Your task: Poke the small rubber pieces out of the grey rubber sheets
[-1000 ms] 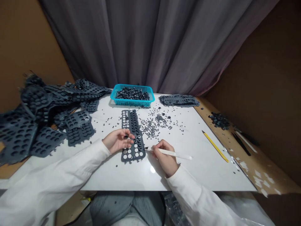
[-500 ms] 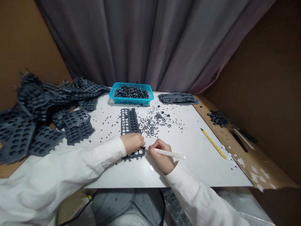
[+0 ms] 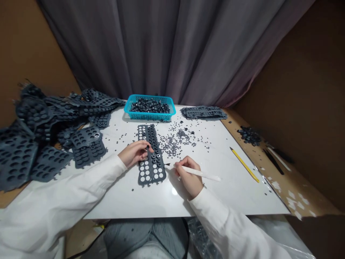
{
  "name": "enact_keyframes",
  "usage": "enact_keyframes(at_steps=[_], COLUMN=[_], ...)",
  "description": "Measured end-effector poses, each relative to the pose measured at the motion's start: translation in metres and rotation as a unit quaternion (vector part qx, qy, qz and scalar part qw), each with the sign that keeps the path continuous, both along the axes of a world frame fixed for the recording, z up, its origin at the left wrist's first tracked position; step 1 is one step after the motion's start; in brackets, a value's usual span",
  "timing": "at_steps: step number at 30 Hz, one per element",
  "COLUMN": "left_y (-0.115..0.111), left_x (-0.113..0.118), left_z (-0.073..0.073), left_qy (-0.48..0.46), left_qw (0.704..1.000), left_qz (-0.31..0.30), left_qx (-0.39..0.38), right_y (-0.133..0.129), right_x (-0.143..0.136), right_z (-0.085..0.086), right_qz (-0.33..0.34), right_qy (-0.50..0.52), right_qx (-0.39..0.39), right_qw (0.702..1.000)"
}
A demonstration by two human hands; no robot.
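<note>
A grey rubber sheet (image 3: pixel 151 172) with rows of round holes lies on the white table. White shows through many of its holes, and dark rings fill others along its right side. Over its left middle, my left hand (image 3: pixel 133 153) is closed, thumb and forefinger pinching a small black part (image 3: pixel 147 146). My right hand (image 3: pixel 190 176) grips a slim white-handled tool (image 3: pixel 202 174) like a pen, just right of the sheet. Its dark pointed tip aims left at the sheet's edge, and whether it touches is unclear.
A blue basket (image 3: pixel 149 116) of small black parts stands at the back. Tiny dark discs (image 3: pixel 172 144) are scattered right of the sheet. Piled rubber sheets (image 3: pixel 54 162) fill the left. A yellow pencil-like stick (image 3: pixel 244 164) and a black parts heap (image 3: pixel 249 136) lie right.
My left hand has lifted off the sheet's lower part and moved up and left, uncovering rings and holes. My right hand with the tool has shifted slightly right.
</note>
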State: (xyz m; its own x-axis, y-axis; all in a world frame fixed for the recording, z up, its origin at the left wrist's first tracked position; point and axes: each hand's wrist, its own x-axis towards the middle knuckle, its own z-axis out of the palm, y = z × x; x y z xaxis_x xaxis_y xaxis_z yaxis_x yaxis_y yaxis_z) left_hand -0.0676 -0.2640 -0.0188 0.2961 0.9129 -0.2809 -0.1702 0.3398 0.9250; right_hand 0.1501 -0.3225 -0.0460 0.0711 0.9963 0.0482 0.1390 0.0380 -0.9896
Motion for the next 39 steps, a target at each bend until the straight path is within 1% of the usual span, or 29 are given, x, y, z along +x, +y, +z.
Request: enact_keyframes(at_steps=[2,3,4,5,6,7,8,10,11,14,16,19,20,21,22,23,24,26,28,30,31,32,33,34,35,36,37,38,39], left_y=[0.0,0.0,-0.001,-0.002,-0.002,-0.003,-0.004,-0.004,-0.004,0.0,0.002,0.005,0.005,0.006,0.006,0.007,0.009,0.012,0.017,0.021,0.023,0.025,0.026,0.027,0.028,0.028,0.028,0.028,0.028], left_x=[0.005,0.008,0.011,0.014,0.017,0.019,0.022,0.025,0.027,0.033,0.036,0.038,0.037,0.036,0.033,0.03,0.027,0.018,0.01,0.004,0.002,0.001,0.0,0.001,0.002,0.004,0.006,0.007,0.008], left_z=[0.004,0.005,0.006,0.006,0.006,0.006,0.006,0.007,0.007,0.008,0.009,0.006,0.005,0.002,-0.001,-0.004,-0.007,-0.012,-0.014,-0.011,-0.009,-0.006,-0.003,-0.001,0.0,0.0,-0.001,-0.002,-0.004], left_qy=[-0.04,-0.029,0.007,0.064,0.133,0.204,0.268,0.36,0.39,0.452,0.477,0.495,0.495,0.487,0.47,0.443,0.411,0.352,0.309,0.231,0.168,0.097,0.028,-0.028,-0.062,-0.074,-0.066,-0.042,-0.004], left_qw=[0.996,0.995,0.996,0.995,0.987,0.968,0.939,0.869,0.838,0.76,0.721,0.672,0.661,0.656,0.661,0.678,0.706,0.78,0.859,0.933,0.962,0.982,0.993,0.996,0.996,0.995,0.995,0.996,0.998], left_qz=[-0.028,-0.04,-0.052,-0.066,-0.086,-0.115,-0.148,-0.208,-0.228,-0.278,-0.314,-0.345,-0.35,-0.351,-0.348,-0.335,-0.31,-0.221,-0.106,-0.004,0.032,0.056,0.068,0.07,0.065,0.063,0.062,0.063,0.064], left_qx=[-0.073,-0.086,-0.076,-0.04,0.017,0.085,0.154,0.268,0.306,0.374,0.394,0.43,0.443,0.457,0.47,0.481,0.486,0.467,0.394,0.277,0.213,0.151,0.094,0.045,0.003,-0.028,-0.046,-0.049,-0.03], right_y=[0.005,0.007,0.009,0.01,0.011,0.011,0.011,0.01,0.01,0.009,0.009,0.009,0.009,0.009,0.009,0.009,0.009,0.008,0.007,0.006,0.006,0.007,0.008,0.009,0.011,0.013,0.016,0.017,0.019], right_x=[-0.001,-0.002,-0.003,-0.004,-0.005,-0.006,-0.006,-0.006,-0.006,-0.007,-0.007,-0.007,-0.007,-0.007,-0.007,-0.007,-0.008,-0.009,-0.009,-0.009,-0.009,-0.008,-0.008,-0.007,-0.006,-0.006,-0.006,-0.007,-0.007], right_z=[0.001,0.0,-0.001,-0.002,-0.003,-0.004,-0.004,-0.004,-0.004,-0.003,-0.003,-0.004,-0.004,-0.004,-0.003,-0.003,-0.002,0.0,0.0,0.0,0.0,-0.001,-0.001,-0.002,-0.002,-0.002,-0.003,-0.004,-0.005], right_qz=[0.005,0.012,0.019,0.026,0.03,0.033,0.037,0.039,0.036,0.025,0.02,0.018,0.017,0.016,0.015,0.014,0.012,0.009,0.004,0.006,0.008,0.01,0.01,0.007,0.003,0.001,0.0,0.002,0.006], right_qy=[-0.003,-0.01,-0.017,-0.022,-0.027,-0.03,-0.034,-0.043,-0.05,-0.076,-0.088,-0.1,-0.106,-0.113,-0.12,-0.125,-0.128,-0.125,-0.116,-0.102,-0.091,-0.076,-0.059,-0.045,-0.033,-0.028,-0.027,-0.03,-0.033], right_qx=[-0.001,-0.001,0.0,0.001,0.002,0.003,0.004,0.002,0.002,0.005,0.009,0.02,0.023,0.027,0.03,0.033,0.035,0.036,0.032,0.025,0.021,0.016,0.012,0.009,0.008,0.009,0.01,0.011,0.011], right_qw=[1.0,1.0,1.0,0.999,0.999,0.999,0.999,0.998,0.998,0.997,0.996,0.995,0.994,0.993,0.992,0.992,0.991,0.991,0.993,0.994,0.996,0.997,0.998,0.999,0.999,1.0,1.0,0.999,0.999])
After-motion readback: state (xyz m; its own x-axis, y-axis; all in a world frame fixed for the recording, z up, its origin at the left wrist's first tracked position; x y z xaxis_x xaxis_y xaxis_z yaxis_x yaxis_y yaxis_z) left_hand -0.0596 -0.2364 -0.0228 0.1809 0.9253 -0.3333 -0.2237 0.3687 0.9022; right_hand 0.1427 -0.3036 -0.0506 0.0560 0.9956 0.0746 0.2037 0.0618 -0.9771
